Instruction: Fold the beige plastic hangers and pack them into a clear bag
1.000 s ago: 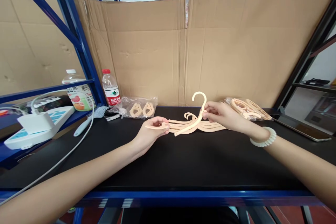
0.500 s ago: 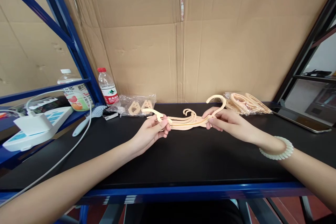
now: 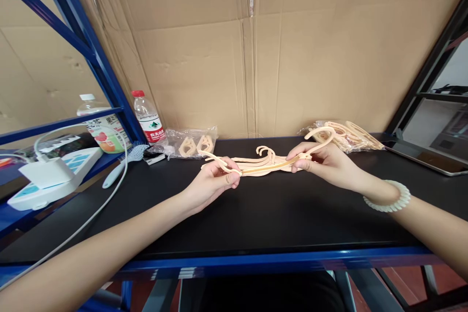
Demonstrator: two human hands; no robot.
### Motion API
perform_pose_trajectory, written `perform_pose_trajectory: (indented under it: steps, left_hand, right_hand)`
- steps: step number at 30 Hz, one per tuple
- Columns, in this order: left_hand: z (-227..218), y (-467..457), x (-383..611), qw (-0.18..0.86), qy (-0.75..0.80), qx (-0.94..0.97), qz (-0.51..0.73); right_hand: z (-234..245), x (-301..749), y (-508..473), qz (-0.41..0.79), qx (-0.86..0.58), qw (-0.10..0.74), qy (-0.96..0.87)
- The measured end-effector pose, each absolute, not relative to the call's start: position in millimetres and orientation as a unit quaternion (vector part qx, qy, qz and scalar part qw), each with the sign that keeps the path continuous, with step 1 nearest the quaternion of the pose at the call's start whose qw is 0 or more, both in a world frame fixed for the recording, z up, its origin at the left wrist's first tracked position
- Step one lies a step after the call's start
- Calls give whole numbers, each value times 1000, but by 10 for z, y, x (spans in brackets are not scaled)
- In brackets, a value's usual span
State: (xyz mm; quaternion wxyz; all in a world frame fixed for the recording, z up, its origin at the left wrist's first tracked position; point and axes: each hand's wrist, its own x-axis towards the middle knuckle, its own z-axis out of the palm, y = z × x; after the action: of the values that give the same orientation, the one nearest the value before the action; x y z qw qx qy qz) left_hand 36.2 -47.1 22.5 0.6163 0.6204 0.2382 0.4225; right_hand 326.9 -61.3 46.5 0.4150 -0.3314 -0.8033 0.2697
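A beige hanger (image 3: 268,169) is stretched between my two hands, just above the black tabletop. My left hand (image 3: 215,180) pinches its left end, where a short curved prong sticks out past the fingers. My right hand (image 3: 325,163) grips the other end near the large curved hook (image 3: 321,129), which leans over to the right. Right behind the held piece lie more beige hangers (image 3: 269,154), one with its hook pointing up. The fingers hide both gripped ends.
Clear bags of beige parts, one at left (image 3: 188,146) and one at right (image 3: 343,136), sit by the cardboard wall (image 3: 190,68). A water bottle (image 3: 148,119), hairbrush (image 3: 126,163) and white power strip (image 3: 54,180) with cable stand left. A tablet-like device (image 3: 427,156) lies right.
The right end of the hanger has been raised and its hook tipped over to the right, so the bar now slants. My left hand keeps its pinch. The camera view has shifted slightly.
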Motion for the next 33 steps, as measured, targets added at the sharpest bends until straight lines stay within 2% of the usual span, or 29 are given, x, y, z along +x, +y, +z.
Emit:
perform_pose_trajectory:
  steps: [6, 14, 33]
  left_hand:
    - [230, -500, 346, 672, 206, 603, 377]
    - [273, -519, 344, 696, 202, 598, 344]
    - [278, -519, 366, 651, 219, 582, 436]
  right_hand:
    - [418, 3277, -636, 211, -323, 395, -834]
    - [402, 3219, -687, 175, -319, 413, -835]
    - [351, 3037, -831, 77, -304, 467, -827]
